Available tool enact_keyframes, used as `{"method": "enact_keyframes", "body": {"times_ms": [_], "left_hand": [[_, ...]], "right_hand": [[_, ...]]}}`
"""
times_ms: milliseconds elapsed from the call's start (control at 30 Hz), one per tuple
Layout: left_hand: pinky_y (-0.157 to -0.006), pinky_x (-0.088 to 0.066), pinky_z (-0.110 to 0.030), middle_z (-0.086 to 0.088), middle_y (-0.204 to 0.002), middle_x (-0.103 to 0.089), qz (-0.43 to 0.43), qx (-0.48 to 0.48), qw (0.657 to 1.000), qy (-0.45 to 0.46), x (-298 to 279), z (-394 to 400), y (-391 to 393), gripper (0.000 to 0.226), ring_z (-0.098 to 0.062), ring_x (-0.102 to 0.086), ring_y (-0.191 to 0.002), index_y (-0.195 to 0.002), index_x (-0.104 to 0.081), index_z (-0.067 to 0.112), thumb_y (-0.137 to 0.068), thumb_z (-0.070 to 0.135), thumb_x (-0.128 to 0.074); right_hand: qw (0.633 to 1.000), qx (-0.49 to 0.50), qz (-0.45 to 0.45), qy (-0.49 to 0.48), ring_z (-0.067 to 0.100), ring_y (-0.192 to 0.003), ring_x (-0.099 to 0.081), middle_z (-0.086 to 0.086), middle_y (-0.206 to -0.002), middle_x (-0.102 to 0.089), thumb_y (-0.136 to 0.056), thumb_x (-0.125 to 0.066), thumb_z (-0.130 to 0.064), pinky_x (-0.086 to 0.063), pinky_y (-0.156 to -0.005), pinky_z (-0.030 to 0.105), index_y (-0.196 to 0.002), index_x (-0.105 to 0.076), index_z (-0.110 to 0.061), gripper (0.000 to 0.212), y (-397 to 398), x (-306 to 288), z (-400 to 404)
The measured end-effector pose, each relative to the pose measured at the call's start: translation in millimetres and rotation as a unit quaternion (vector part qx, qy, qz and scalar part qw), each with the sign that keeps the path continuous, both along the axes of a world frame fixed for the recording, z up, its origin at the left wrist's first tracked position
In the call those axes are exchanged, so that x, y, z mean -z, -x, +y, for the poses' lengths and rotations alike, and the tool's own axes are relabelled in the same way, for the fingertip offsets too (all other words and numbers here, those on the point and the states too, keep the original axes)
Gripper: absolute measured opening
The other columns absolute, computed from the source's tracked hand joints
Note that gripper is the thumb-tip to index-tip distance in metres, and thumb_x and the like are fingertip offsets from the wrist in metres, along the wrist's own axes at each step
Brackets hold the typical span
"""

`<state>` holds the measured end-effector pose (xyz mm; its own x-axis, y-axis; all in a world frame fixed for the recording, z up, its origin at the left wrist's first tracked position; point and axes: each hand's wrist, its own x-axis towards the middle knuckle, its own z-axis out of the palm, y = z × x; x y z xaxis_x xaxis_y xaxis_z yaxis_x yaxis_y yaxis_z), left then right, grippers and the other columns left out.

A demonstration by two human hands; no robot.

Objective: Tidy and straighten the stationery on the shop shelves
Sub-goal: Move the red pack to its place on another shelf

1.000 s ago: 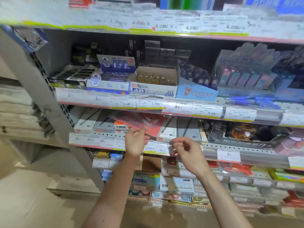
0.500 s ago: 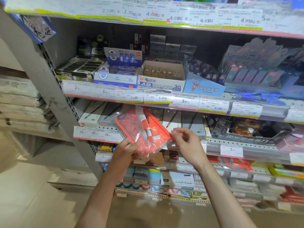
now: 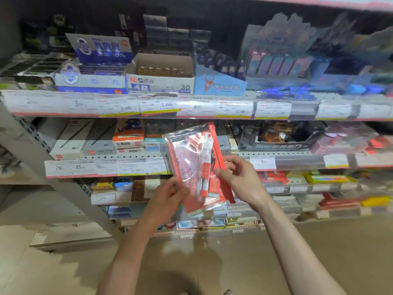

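Grip, left hand (image 3: 168,196): fingers curled round the lower left edge of the clear stationery pouch (image 3: 195,165), thumb on its front.
Grip, right hand (image 3: 240,179): thumb and fingers pinch the pouch's right edge, beside its red zip strip.
Pouch: a clear plastic bag with red trim, held out in front of the shelves, nearly upright with its top leaning a little left. Red and white items show inside; the picture is too blurred to tell them apart.
Pouch position: in the air before the second visible shelf (image 3: 106,167), its top reaching up to that shelf's stock and its bottom over the shelf below.
Upper shelf: a white eraser box marked 4B and 30 (image 3: 161,81) with small brown blocks inside; just left of it a blue and white display box (image 3: 95,67); just right of it a light blue box (image 3: 219,84).
Second shelf: flat white pen boxes (image 3: 70,139) at the left, a black tray (image 3: 282,137) of small packets at the right.
Price labels (image 3: 234,109): strips along each shelf front, mostly blurred.
Floor (image 3: 234,252): beige, below the arms.
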<state>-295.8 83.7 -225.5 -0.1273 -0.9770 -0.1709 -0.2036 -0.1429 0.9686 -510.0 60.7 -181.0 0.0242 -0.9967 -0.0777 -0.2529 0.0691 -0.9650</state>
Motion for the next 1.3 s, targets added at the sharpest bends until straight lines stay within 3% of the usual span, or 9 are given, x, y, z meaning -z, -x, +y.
{"method": "enact_keyframes", "body": {"times_ms": [267,467,600,700,767,933,1033,1200,1300], "left_hand": [[-0.067,-0.040,-0.031,-0.013,-0.072,-0.053,-0.053,0.114,0.992,0.020,17.8,0.4,88.4,0.019,-0.016,-0.050,-0.064,-0.081,-0.054,0.013,-0.095,0.025,-0.060],[-0.091,-0.054,-0.041,-0.009,-0.099,-0.073,-0.031,0.128,0.991,-0.003,32.2,9.0,153.3,0.018,-0.025,-0.070,-0.093,-0.105,-0.066,0.021,-0.094,0.034,-0.063],[-0.093,-0.049,-0.060,-0.024,-0.103,-0.069,-0.038,0.111,0.992,-0.042,52.1,14.0,196.5,0.030,-0.042,-0.065,-0.099,-0.103,-0.067,0.018,-0.086,0.043,-0.065],[-0.099,-0.051,-0.048,0.000,-0.102,-0.077,-0.023,0.066,0.995,-0.074,63.5,25.8,236.7,0.016,-0.021,-0.072,-0.101,-0.105,-0.069,0.026,-0.094,0.015,-0.063],[-0.100,-0.051,-0.046,0.007,-0.102,-0.077,-0.025,0.058,0.994,-0.094,73.9,33.7,261.8,0.019,-0.016,-0.072,-0.100,-0.103,-0.070,0.035,-0.094,0.021,-0.063],[-0.085,-0.054,-0.045,-0.002,-0.084,-0.074,-0.065,0.020,0.994,-0.084,111.4,44.4,304.1,0.008,-0.021,-0.068,-0.079,-0.085,-0.070,0.031,-0.086,0.036,-0.065],[-0.072,-0.048,-0.045,-0.008,-0.077,-0.069,-0.078,0.003,0.993,-0.091,134.5,41.7,317.7,0.027,-0.014,-0.055,-0.070,-0.089,-0.067,0.019,-0.085,0.045,-0.064],[-0.064,-0.044,-0.011,0.018,-0.059,-0.051,-0.029,-0.060,0.994,-0.092,159.7,33.0,334.9,0.035,0.005,-0.051,-0.057,-0.121,-0.057,0.009,-0.090,-0.009,-0.060],[-0.073,-0.049,-0.013,0.013,-0.059,-0.046,0.040,-0.113,0.990,-0.068,175.7,19.4,343.1,0.052,0.002,-0.052,-0.063,-0.134,-0.049,0.005,-0.087,-0.018,-0.058]], "right_hand": [[0.996,0.089,0.015,-0.007,0.021,-0.071,-0.056,0.009,-0.075,-0.054,-0.089,-0.072,-0.014,-0.048,-0.070,0.040,-0.102,-0.062,-0.010,0.017,96.4,21.5,35.4],[0.994,0.107,0.009,-0.015,0.010,-0.061,-0.040,-0.005,-0.066,-0.038,-0.089,-0.070,-0.004,-0.037,-0.059,0.022,-0.088,-0.056,-0.019,0.020,157.7,44.1,45.9],[0.997,0.072,0.005,-0.024,0.012,-0.063,-0.038,0.004,-0.069,-0.036,-0.090,-0.066,0.002,-0.036,-0.056,0.017,-0.085,-0.055,-0.013,0.019,202.3,55.7,47.3],[0.998,0.051,0.034,-0.026,0.012,-0.061,-0.045,0.005,-0.067,-0.047,-0.087,-0.068,0.001,-0.040,-0.058,0.023,-0.090,-0.060,-0.003,0.009,240.0,73.4,47.3],[0.998,0.042,0.032,-0.047,0.013,-0.062,-0.057,0.008,-0.071,-0.064,-0.086,-0.072,-0.003,-0.048,-0.062,0.028,-0.093,-0.064,-0.008,0.012,263.0,86.7,48.8],[0.994,0.028,0.041,-0.094,0.015,-0.072,-0.065,0.010,-0.086,-0.072,-0.086,-0.073,-0.010,-0.050,-0.064,0.021,-0.098,-0.065,-0.014,0.015,301.5,127.5,49.1],[0.992,0.036,0.028,-0.121,0.016,-0.075,-0.065,0.011,-0.089,-0.071,-0.087,-0.071,-0.008,-0.051,-0.068,0.023,-0.099,-0.063,-0.015,0.015,310.5,154.9,45.2],[0.984,0.077,-0.031,-0.159,0.009,-0.050,-0.059,-0.005,-0.064,-0.066,-0.091,-0.068,-0.007,-0.046,-0.055,0.029,-0.098,-0.060,-0.009,0.011,318.5,186.0,20.8],[0.985,0.089,-0.052,-0.135,0.004,-0.046,-0.058,-0.011,-0.060,-0.065,-0.092,-0.067,-0.008,-0.046,-0.051,0.026,-0.108,-0.063,-0.004,0.017,318.2,196.5,-2.6]]}}
